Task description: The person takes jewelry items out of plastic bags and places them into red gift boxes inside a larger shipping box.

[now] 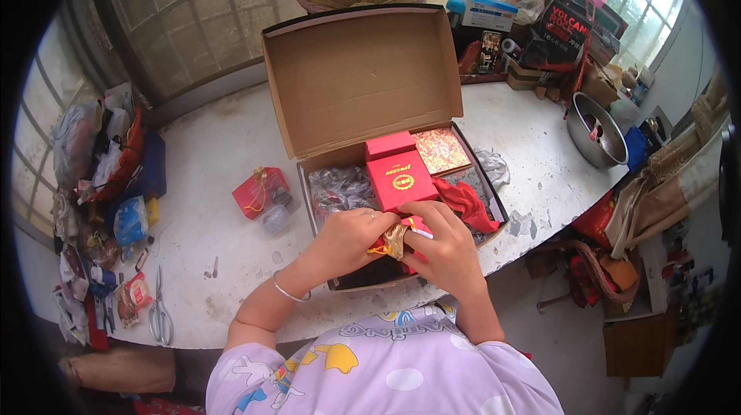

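Both my hands are at a small drawstring pouch (396,240) with a gold mouth and yellow cord, above the front of an open cardboard box (360,104). My left hand (353,235), wearing a ring, grips the pouch from the left. The fingers of my right hand (443,241) pinch its gold mouth from the right. Just beyond them in the box lies a red gift box (402,179) with gold print. Beside it are clear plastic bags (340,188), a red cloth (466,201) and a gold patterned box (441,149). My fingers partly hide the pouch.
Left of the box sit a red pouch (257,192) and a small clear plastic container (277,219). Scissors (160,314) and an orange basket (124,163) lie farther left. A metal bowl (596,128) stands at the right edge of the white table (220,143).
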`<state>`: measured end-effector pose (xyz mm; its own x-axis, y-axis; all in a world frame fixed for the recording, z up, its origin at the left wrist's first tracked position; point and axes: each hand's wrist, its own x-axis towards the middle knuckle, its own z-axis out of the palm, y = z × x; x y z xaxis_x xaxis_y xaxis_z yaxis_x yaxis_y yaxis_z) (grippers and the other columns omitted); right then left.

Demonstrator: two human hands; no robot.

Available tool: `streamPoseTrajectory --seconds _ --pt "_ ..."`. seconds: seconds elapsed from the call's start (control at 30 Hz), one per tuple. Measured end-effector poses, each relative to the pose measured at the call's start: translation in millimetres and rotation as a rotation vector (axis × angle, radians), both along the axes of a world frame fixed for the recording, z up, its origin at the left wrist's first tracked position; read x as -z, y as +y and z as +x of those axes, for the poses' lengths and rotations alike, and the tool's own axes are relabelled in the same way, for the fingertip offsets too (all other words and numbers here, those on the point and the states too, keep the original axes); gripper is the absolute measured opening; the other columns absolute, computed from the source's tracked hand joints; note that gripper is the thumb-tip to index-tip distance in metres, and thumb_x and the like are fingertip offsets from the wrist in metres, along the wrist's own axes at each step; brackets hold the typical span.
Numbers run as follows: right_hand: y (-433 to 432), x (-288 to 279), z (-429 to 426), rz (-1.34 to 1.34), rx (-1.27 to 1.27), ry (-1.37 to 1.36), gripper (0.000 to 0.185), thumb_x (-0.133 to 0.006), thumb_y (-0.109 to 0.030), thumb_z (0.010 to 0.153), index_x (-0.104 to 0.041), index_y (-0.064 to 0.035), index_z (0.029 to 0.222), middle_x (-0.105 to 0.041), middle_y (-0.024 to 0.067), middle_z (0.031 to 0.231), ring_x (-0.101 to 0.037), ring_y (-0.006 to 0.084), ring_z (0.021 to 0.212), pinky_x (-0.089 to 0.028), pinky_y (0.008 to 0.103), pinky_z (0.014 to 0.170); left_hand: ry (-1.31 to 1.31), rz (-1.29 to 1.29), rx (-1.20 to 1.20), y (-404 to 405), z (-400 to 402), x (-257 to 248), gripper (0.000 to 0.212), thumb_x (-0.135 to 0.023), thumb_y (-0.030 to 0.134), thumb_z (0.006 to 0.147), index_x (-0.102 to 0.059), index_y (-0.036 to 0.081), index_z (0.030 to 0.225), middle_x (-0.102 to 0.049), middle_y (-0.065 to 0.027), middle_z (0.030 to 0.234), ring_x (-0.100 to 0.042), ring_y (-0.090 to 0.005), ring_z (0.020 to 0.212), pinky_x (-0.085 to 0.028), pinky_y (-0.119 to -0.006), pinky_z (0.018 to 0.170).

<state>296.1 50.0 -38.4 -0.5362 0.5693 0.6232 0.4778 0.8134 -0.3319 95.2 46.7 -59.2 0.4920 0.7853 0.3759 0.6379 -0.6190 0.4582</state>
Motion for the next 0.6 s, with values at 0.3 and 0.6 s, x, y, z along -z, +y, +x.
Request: streamPoseTrajectory --seconds 0.3,0.6 --pt "1 19 17 -0.601 -0.179 0.798 0.016 -0.059 -0.011 0.092 -0.056 0.0008 0.102 -0.063 0.0136 0.107 -0.065 0.0187 0.080 -0.053 0.0280 0.068 -0.039 -0.087 -0.030 3 -20 -7 0.027 -0.074 0.010 0.074 -0.068 0.009 0.100 -0.070 -0.0115 0.087 -0.067 -0.0308 0.080 -0.053 -0.037 0.071" --pt "18 23 36 -0.878 -0.187 1.226 0.018 -0.042 -0.018 0.104 -0.046 -0.0015 0.108 -0.068 0.0167 0.092 -0.070 0.0249 0.076 -0.060 0.0358 0.071 0.072 -0.031 -0.257 7 -39 -23 0.071 -0.078 0.014 0.072 -0.048 0.005 0.135 -0.059 -0.0156 0.125 -0.058 -0.0330 0.113 -0.048 -0.040 0.093"
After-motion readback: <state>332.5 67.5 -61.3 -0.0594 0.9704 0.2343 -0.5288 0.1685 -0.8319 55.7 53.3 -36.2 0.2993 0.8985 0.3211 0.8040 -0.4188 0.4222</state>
